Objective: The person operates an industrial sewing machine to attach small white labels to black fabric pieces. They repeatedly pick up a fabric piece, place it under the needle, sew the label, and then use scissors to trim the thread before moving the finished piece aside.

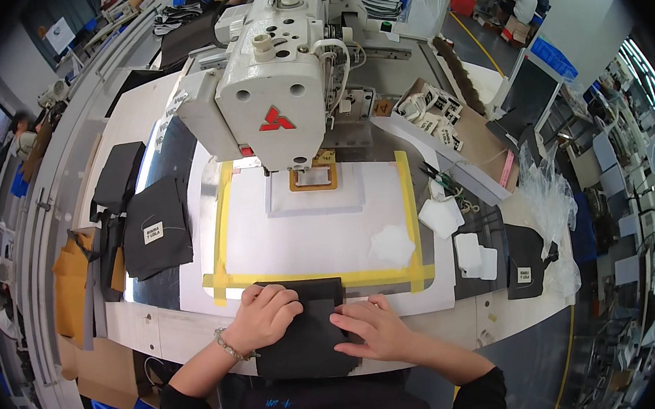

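A black fabric piece (303, 350), folded or layered, lies at the front edge of the table. My left hand (267, 316) has its fingers curled over the left side of the fabric and grips it. My right hand (373, 331) touches its right side with fingers spread and the thumb apart from them. Beyond my hands is a white sheet (293, 240) bordered by yellow tape (321, 280). A small amber frame (314, 178) sits under the white sewing machine head (271, 94).
At left are stacked black fabric pieces (158, 229), the top one bearing a white label. A box of labels (464, 158), snips (433, 173), white pads (442, 216), another labelled black piece (523, 261) and clear plastic (550, 201) lie at right. A cardboard box (106, 372) stands below left.
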